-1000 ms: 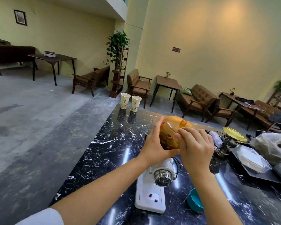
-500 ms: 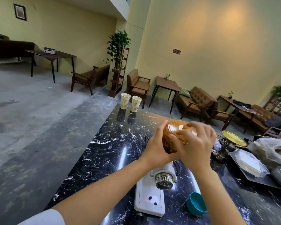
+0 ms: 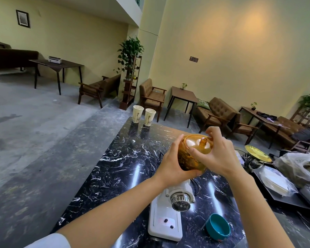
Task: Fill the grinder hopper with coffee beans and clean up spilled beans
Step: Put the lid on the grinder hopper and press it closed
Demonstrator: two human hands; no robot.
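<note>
A white coffee grinder (image 3: pixel 166 219) stands on the black marble counter (image 3: pixel 118 169). Its amber see-through hopper (image 3: pixel 187 159) sits on top with dark beans inside. My left hand (image 3: pixel 170 165) wraps the hopper's left side. My right hand (image 3: pixel 217 153) grips the amber lid (image 3: pixel 198 143) by its rim; the lid's small knob points up. The lid rests on the hopper's mouth.
A teal bowl (image 3: pixel 217 229) lies tilted to the right of the grinder. Two paper cups (image 3: pixel 144 115) stand at the counter's far end. A brass-topped scale (image 3: pixel 257 154), a dark tray (image 3: pixel 283 190) with wrapped filters and plastic bags (image 3: pixel 301 167) crowd the right side.
The lid has gone from tilted to flat on the hopper. My right hand has shifted from the hopper's side to the lid's rim. The view has dipped slightly.
</note>
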